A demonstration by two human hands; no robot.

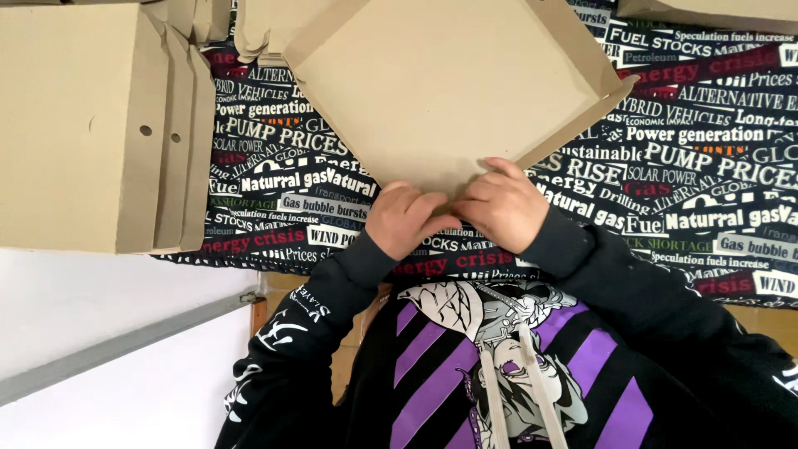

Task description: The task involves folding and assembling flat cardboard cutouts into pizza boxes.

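Observation:
A flat brown cardboard box [453, 83], partly folded, lies tilted on the table with one corner pointing toward me. My left hand [403, 218] and my right hand [503, 204] both pinch that near corner, fingers curled and pressed together over the cardboard edge. The hands touch each other at the corner. Raised side flaps show along the box's right edge [598, 91]. Both arms wear black sleeves with white marks.
A stack of folded brown boxes [91, 125] stands at the left, with round holes in its side. More cardboard [715, 12] sits at the top right. A dark cloth printed with text [706, 158] covers the table. A white floor and grey rail [125, 341] lie at the lower left.

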